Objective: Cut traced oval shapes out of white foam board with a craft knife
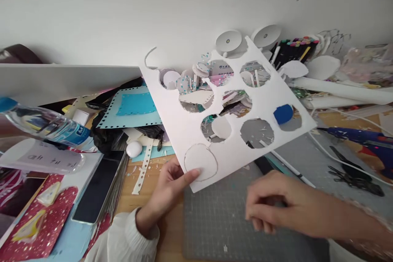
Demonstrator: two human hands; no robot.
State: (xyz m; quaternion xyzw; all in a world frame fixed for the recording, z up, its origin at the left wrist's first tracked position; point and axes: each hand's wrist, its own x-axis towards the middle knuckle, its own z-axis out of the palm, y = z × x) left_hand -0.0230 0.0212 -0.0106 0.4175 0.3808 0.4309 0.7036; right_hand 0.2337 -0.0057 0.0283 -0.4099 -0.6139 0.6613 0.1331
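My left hand grips a white foam sheet by its lower left corner, thumb on the front face. Several rough-edged round holes are cut through the raised, tilted sheet. Near my thumb is a pencilled circle, still uncut. Below the sheet's right part, my right hand hovers over the grey cutting mat, fingers curled together; whether anything is inside them is hidden. A white-and-teal stick-like tool lies behind it on the mat.
A blue glue gun and small black scissors lie at right with a white cable. On the left are a water bottle, a plastic cup and a phone. Markers and craft pieces crowd the wall.
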